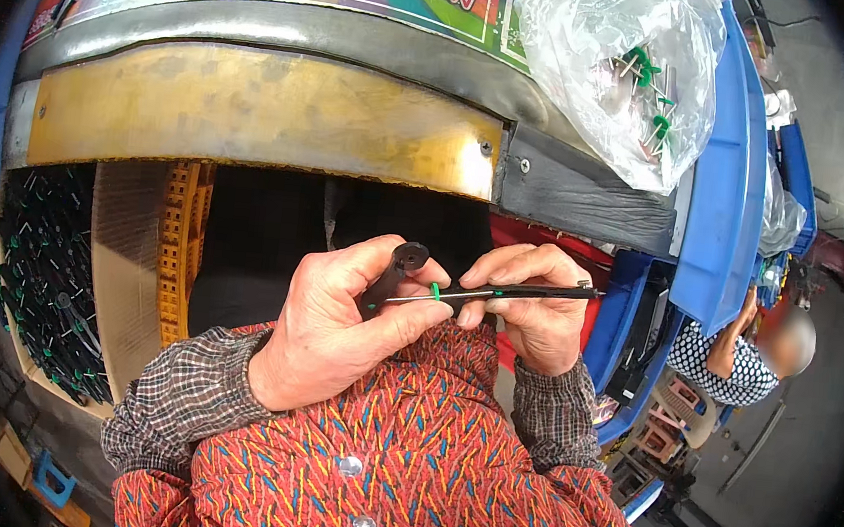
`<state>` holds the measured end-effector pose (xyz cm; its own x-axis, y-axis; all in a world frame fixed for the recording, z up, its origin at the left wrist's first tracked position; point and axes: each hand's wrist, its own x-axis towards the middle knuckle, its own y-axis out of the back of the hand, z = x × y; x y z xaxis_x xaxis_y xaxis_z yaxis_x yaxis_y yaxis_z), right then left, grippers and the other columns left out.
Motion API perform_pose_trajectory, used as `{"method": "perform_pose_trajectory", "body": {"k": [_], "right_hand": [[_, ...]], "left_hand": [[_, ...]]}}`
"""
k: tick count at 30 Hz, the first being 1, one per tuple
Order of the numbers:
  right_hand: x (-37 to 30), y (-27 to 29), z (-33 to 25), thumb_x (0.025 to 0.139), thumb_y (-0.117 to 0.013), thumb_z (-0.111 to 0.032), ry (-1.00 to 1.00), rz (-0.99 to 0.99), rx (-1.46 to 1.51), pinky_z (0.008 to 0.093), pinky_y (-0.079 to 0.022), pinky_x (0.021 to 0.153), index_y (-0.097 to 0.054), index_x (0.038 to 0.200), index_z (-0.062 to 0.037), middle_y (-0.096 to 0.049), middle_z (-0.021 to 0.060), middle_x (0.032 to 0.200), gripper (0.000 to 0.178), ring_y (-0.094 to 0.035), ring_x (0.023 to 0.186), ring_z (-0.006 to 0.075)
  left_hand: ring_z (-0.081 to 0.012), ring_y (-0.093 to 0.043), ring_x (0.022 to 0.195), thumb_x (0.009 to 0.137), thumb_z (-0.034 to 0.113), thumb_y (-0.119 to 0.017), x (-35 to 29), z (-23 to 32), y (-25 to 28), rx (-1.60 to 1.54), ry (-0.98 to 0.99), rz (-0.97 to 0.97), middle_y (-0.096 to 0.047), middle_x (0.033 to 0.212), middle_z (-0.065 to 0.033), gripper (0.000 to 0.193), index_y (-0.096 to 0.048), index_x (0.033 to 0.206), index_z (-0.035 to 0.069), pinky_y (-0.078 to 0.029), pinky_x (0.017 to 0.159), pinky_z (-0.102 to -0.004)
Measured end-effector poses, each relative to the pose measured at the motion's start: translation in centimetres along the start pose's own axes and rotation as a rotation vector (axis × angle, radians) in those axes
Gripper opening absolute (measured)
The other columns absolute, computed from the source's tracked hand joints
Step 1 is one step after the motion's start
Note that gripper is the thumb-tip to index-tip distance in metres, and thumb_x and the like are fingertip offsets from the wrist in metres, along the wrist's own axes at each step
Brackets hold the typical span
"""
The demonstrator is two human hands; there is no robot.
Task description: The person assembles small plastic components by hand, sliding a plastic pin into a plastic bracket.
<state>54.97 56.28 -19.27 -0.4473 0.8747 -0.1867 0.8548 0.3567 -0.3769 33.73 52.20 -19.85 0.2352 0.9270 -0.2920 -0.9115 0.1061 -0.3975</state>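
Above my lap, both hands hold a long, slim black plastic part (530, 291) with a thin metal rod and a green clip (436, 292) on it. My left hand (327, 320) closes around one end, thumb and fingers pinching near the clip. A round black disc-shaped end (410, 256) sticks up between its fingers. My right hand (545, 319) grips the part farther along, fingers over and under it, and the narrow tip points right. Part of the black piece is hidden inside my left hand.
A worktable with a brass-coloured front strip (265, 109) spans ahead. On its right lies a clear bag (603, 28) of metal rods and green clips, beside blue bins (723, 210). At left, a cardboard box (125, 278) holds many similar black parts. Another person (735, 361) is at right.
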Motion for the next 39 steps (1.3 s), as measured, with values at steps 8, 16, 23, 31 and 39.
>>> {"method": "perform_pose_trajectory", "body": {"k": [8,16,23,31,39], "right_hand": [[0.1,-0.2,0.2,0.077,-0.063,0.015,0.011,-0.001,-0.029,0.0383,-0.059,0.066,-0.058,0.092,0.0081,-0.062,0.0281,0.099,0.017,-0.069,0.076,0.0299],[0.1,-0.3,0.2,0.077,-0.063,0.015,0.021,-0.012,-0.052,0.0380,-0.060,0.067,-0.058,0.093,0.0075,-0.062,0.0267,0.100,0.018,-0.069,0.077,0.0291],[0.1,-0.3,0.3,0.077,-0.064,0.015,0.042,-0.015,-0.105,0.0365,-0.060,0.068,-0.059,0.094,0.0067,-0.062,0.0252,0.100,0.020,-0.069,0.077,0.0277],[0.0,-0.3,0.3,0.076,-0.065,0.015,0.076,-0.026,-0.162,0.0353,-0.060,0.069,-0.059,0.095,0.0069,-0.063,0.0241,0.100,0.021,-0.069,0.077,0.0273],[-0.7,0.1,1.4,0.081,-0.068,0.004,0.070,0.040,0.061,0.0385,-0.059,0.064,-0.057,0.092,0.0069,-0.062,0.0279,0.098,0.015,-0.068,0.071,0.0291]], "left_hand": [[-0.0002,-0.052,0.061,0.084,0.005,-0.069,0.0,0.1,0.2,-0.022,0.045,-0.005,-0.062,0.079,0.0013,0.021,-0.062,0.103,-0.001,-0.040,0.052,-0.0156],[-0.0002,-0.052,0.060,0.085,0.007,-0.069,0.0,0.3,0.2,-0.023,0.053,-0.003,-0.062,0.078,0.0013,0.019,-0.063,0.102,0.000,-0.040,0.051,-0.0158],[-0.0003,-0.051,0.060,0.085,0.007,-0.069,0.0,0.3,0.1,-0.045,0.052,0.002,-0.062,0.078,0.0012,0.019,-0.063,0.101,0.000,-0.041,0.052,-0.0160],[-0.0041,-0.056,0.076,0.084,0.003,-0.067,-0.2,0.5,0.1,-0.003,0.023,-0.017,-0.063,0.083,-0.0016,0.017,-0.062,0.099,-0.001,-0.047,0.066,-0.0198],[-0.0041,-0.059,0.074,0.084,0.005,-0.070,0.0,-0.3,-0.3,0.042,-0.025,-0.005,-0.064,0.083,-0.0009,0.021,-0.062,0.102,-0.001,-0.047,0.063,-0.0187]]}}
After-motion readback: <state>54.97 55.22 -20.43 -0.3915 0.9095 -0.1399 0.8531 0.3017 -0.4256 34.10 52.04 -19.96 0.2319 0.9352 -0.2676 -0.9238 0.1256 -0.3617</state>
